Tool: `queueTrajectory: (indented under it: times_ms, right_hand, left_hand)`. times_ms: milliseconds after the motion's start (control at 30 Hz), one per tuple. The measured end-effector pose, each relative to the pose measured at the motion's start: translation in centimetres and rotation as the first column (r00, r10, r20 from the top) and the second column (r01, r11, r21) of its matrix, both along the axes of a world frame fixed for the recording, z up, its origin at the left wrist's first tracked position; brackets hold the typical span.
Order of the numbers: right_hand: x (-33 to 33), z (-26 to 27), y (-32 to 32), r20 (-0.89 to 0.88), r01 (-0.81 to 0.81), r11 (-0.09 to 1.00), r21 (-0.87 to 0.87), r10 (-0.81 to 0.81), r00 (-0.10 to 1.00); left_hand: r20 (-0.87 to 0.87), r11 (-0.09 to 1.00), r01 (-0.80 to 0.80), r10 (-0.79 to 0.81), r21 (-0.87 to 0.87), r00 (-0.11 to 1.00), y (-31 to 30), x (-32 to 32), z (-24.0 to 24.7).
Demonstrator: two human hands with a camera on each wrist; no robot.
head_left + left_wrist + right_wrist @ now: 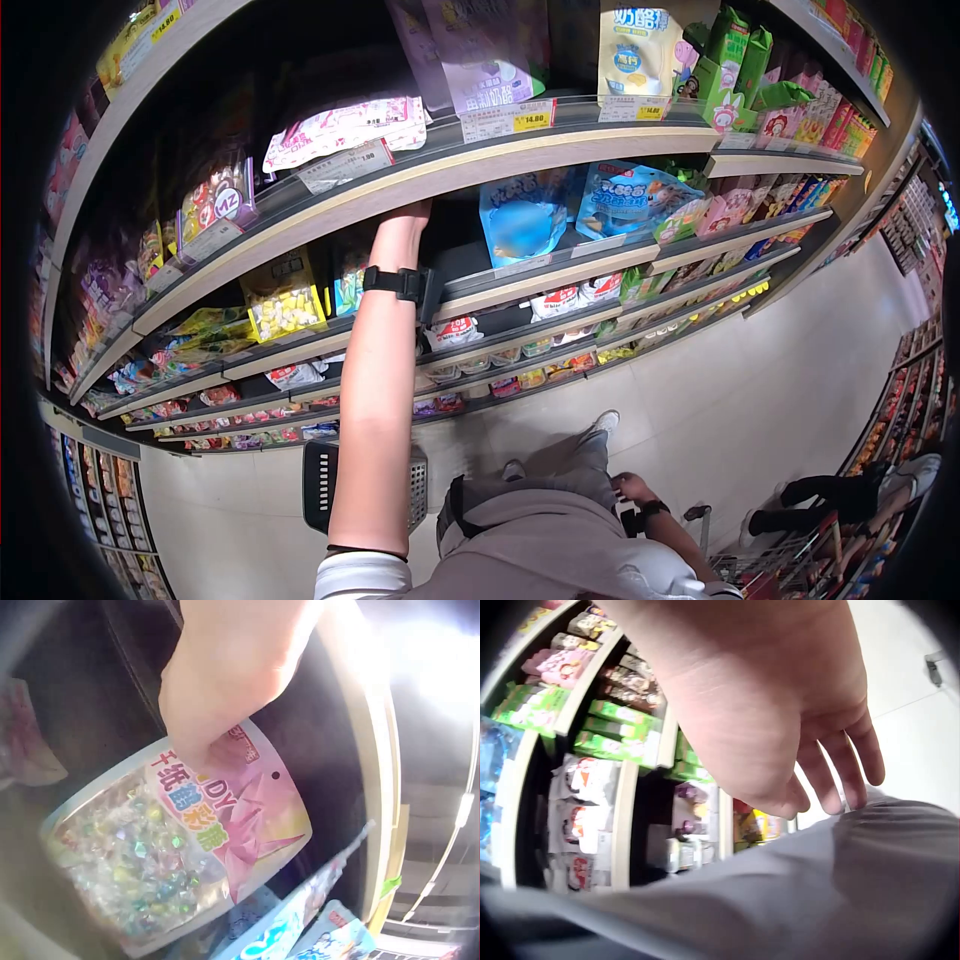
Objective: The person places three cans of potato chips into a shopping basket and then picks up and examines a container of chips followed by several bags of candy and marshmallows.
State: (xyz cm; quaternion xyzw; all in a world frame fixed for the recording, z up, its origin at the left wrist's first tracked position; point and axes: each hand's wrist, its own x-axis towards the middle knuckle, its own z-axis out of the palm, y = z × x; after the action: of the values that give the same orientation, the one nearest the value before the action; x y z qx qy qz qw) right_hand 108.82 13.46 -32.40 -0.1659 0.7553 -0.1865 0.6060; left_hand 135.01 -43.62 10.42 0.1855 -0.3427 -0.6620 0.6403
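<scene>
In the head view my left arm reaches in under a shelf edge, where most of the left hand (404, 218) is hidden. The left wrist view shows that hand (225, 675) gripping a candy bag (161, 847) by its upper part, a fingertip lying over its printed front. The bag is tilted, with a pink printed top and a clear window full of shiny wrapped candies. Blue bags (277, 922) stand close beside it. My right hand (630, 487) hangs by my hip, holding nothing; in the right wrist view its fingers (847, 769) are loosely bent over grey clothing.
Blue snack bags (522, 215) sit on the same shelf, right of my arm. A wooden shelf edge (480, 160) with price tags passes above my wrist. On the floor stands a dark basket (320, 490). Another person's legs (830, 505) and a cart (790, 575) are at right.
</scene>
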Motion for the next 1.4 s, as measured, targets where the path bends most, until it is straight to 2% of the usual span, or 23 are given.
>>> queueTrajectory:
  times_ms: [33, 133, 167, 233, 267, 400, 533, 667, 700, 733, 800, 867, 933, 967, 1000, 1033, 1067, 1100, 1133, 1200, 1267, 1333, 1400]
  right_hand:
    - [-0.3, 0.9, -1.7, -0.025, -0.022, 0.998, -0.057, 0.021, 0.999]
    - [0.6, 6.1, -8.0, 0.011, 0.005, 0.965, -0.262, -0.003, 1.000]
    - [0.9, 6.8, -10.0, 0.023, -0.008, 0.923, -0.384, 0.018, 1.000]
    - [2.3, 9.8, -13.9, -0.036, -0.082, 0.813, -0.576, 0.076, 0.996]
    - [3.4, 13.1, -15.8, -0.108, -0.146, 0.749, -0.646, 0.100, 0.989]
    - [7.3, 23.8, -20.8, -0.095, -0.182, 0.518, -0.836, 0.190, 0.977]
    - [9.8, 30.4, -23.0, -0.107, -0.213, 0.439, -0.873, 0.255, 0.961]
    - [11.9, 34.7, -23.6, -0.204, -0.234, 0.279, -0.932, 0.132, 0.970]
    - [12.4, 35.4, -23.5, -0.244, -0.251, 0.212, -0.944, 0.062, 0.968]
    - [12.7, 35.7, -23.8, -0.242, -0.252, 0.214, -0.944, 0.074, 0.968]
    - [13.4, 36.1, -24.0, -0.389, -0.386, 0.069, -0.920, -0.042, 0.920]
    - [14.0, 34.9, -23.6, -0.383, -0.381, 0.080, -0.921, -0.016, 0.924]
    - [13.5, 31.5, -23.4, -0.612, -0.648, -0.022, -0.761, 0.353, 0.707]
    - [13.9, 31.3, -22.6, -0.510, -0.535, -0.013, -0.845, 0.319, 0.799]
    - [14.0, 31.0, -22.0, -0.510, -0.536, -0.007, -0.844, 0.318, 0.799]
    - [14.0, 30.4, -21.2, -0.198, -0.268, 0.209, -0.940, 0.305, 0.931]
    - [14.0, 30.1, -20.6, 0.129, 0.030, 0.404, -0.914, 0.220, 0.967]
    - [14.2, 31.0, -20.4, 0.216, 0.163, 0.331, -0.930, 0.132, 0.967]
    - [13.4, 30.6, -19.8, 0.215, 0.163, 0.334, -0.928, 0.125, 0.969]
    - [10.5, 29.1, -18.3, 0.156, 0.059, 0.514, -0.856, 0.147, 0.977]
    - [8.8, 28.3, -16.5, 0.192, 0.118, 0.534, -0.837, 0.086, 0.978]
    - [7.6, 27.5, -15.0, 0.227, 0.176, 0.544, -0.820, 0.028, 0.973]
    - [6.8, 26.9, -13.6, 0.355, 0.348, 0.493, -0.797, -0.082, 0.931]
  left_hand:
    - [-0.146, 0.998, 0.037, -0.029, 0.052, 0.989, 0.6, 0.2, 0.6]
    - [-0.133, 0.999, -0.003, 0.009, 0.041, 0.991, 2.6, 0.4, 0.4]
    - [-0.098, 0.997, -0.072, 0.076, 0.040, 0.992, 4.7, 0.3, 1.1]
    - [-0.138, 0.999, -0.045, 0.048, 0.022, 0.989, 7.2, 1.0, 0.7]
    - [-0.182, 1.000, -0.015, 0.014, -0.001, 0.983, 8.3, 1.3, 0.5]
    - [-0.115, 0.996, -0.034, 0.025, -0.078, 0.993, 14.3, 3.6, -0.4]
    - [-0.185, 0.985, -0.092, 0.064, -0.149, 0.981, 20.4, 5.9, 0.7]
    - [0.034, 0.970, -0.170, 0.178, -0.175, 0.983, 28.0, 6.5, 2.0]
    - [0.069, 0.975, -0.153, 0.165, -0.159, 0.984, 29.5, 6.9, 1.3]
    - [0.103, 0.980, -0.137, 0.152, -0.143, 0.983, 30.7, 7.3, 0.8]
    - [0.126, 0.990, 0.077, -0.062, -0.116, 0.990, 32.3, 7.7, 1.6]
    - [0.118, 0.987, 0.158, -0.161, 0.030, 0.980, 32.7, 8.6, -0.2]
    - [0.093, 0.985, 0.156, -0.163, 0.078, 0.982, 32.5, 8.4, 0.1]
    - [0.181, 0.970, 0.204, -0.225, 0.131, 0.957, 32.2, 8.5, 0.2]
    - [0.263, 0.951, 0.247, -0.290, 0.184, 0.920, 31.7, 8.6, 0.4]
    - [0.251, 0.897, 0.404, -0.439, 0.180, 0.863, 30.8, 9.3, 0.1]
    - [0.247, 0.893, 0.410, -0.446, 0.184, 0.860, 29.6, 9.9, -0.2]
    - [0.385, 0.878, 0.458, -0.474, 0.138, 0.792, 28.1, 10.4, -0.6]
    - [0.517, 0.854, 0.511, -0.483, 0.099, 0.707, 26.6, 10.3, -1.0]
    - [0.608, 0.948, 0.317, -0.250, -0.003, 0.754, 23.6, 8.3, -1.0]
    - [0.652, 0.978, 0.158, -0.029, -0.140, 0.758, 19.7, 5.8, -2.6]
    - [0.736, 0.976, 0.091, 0.087, -0.199, 0.672, 15.6, 2.9, -4.8]
    - [0.832, 0.942, 0.117, 0.216, -0.316, 0.511, 12.0, -0.1, -6.3]
